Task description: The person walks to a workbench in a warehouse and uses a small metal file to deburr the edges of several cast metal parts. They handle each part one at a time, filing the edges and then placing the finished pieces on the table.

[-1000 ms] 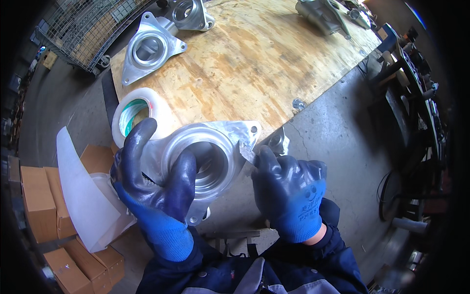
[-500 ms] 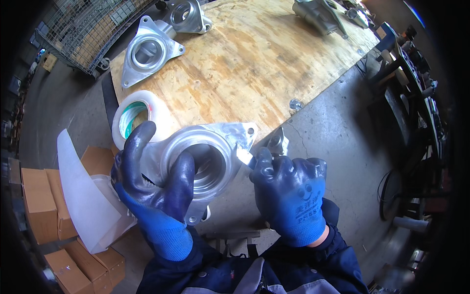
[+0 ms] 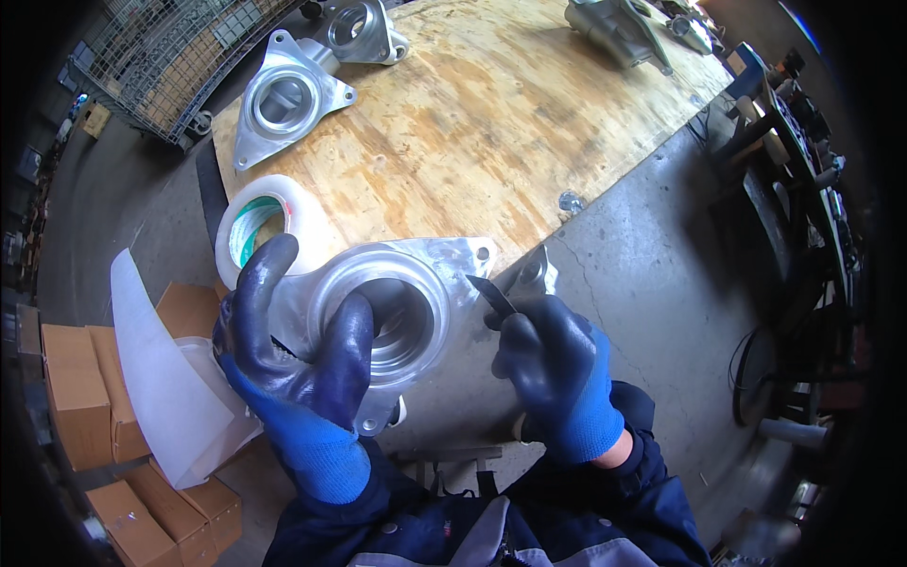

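A silvery metal housing with a triangular flange and a round bore point(image 3: 436, 260) rests at the near edge of the wooden table. My left hand point(image 3: 302, 350), in a blue glove with a dark coating, grips its left side, thumb in the bore and index finger raised. In my gloved right hand point(image 3: 557, 373), fingers curled, is a knife blade point(image 3: 491, 295). Its dark, pointed tip is by the flange's right edge; whether it touches I cannot tell. The knife's handle is hidden in the fist. Just beyond that hand another metal part point(image 3: 538, 274) shows partly.
A roll of clear tape point(image 3: 227, 248) lies beyond my left hand on the plywood tabletop point(image 3: 444, 123). Two similar housings point(image 3: 293, 99) stand far left, another metal casting point(image 3: 619, 33) far right. Cardboard boxes point(image 3: 80, 397) and a white sheet point(image 3: 165, 378) are at left; a wire cage point(image 3: 179, 66) stands behind.
My right hand has turned over and drawn slightly down from the flange edge, so the blade now shows dark instead of bright. The left hand and housing have hardly moved.
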{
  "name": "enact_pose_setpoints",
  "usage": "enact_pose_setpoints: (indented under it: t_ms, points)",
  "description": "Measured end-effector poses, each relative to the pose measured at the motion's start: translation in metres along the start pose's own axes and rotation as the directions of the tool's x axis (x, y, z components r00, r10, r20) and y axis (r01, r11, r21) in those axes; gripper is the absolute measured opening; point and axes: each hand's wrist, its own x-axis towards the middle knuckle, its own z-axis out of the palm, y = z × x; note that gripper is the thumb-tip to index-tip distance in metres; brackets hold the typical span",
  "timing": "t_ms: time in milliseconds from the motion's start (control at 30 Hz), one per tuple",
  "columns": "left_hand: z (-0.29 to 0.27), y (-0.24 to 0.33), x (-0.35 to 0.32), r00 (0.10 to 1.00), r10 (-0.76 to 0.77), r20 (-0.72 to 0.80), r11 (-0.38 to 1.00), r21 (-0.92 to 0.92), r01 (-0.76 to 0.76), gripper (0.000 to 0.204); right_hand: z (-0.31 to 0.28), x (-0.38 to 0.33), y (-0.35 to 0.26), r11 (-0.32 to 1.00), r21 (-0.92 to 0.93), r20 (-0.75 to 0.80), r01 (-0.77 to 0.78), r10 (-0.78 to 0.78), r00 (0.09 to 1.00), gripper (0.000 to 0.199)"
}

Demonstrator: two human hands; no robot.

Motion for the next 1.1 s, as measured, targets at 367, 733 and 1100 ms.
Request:
enact_pose_setpoints:
  t_ms: [367,733,1100]
  points:
    - [-0.001,0.002,0.000,1.000,-0.018,0.008,1.000,-0.014,0.018,0.062,0.003,0.003,0.000,0.999,0.042,0.030,-0.034,0.033,0.999,0.010]
    - [0.002,0.003,-0.002,0.999,-0.046,-0.018,0.998,-0.049,0.045,0.062,-0.001,0.008,-0.006,0.985,0.065,0.058,-0.162,0.158,0.986,0.013]
    - [0.000,0.000,-0.002,0.999,-0.031,0.013,0.998,-0.063,0.032,0.061,0.000,0.006,0.002,0.998,0.022,-0.080,-0.058,0.059,0.995,0.010]
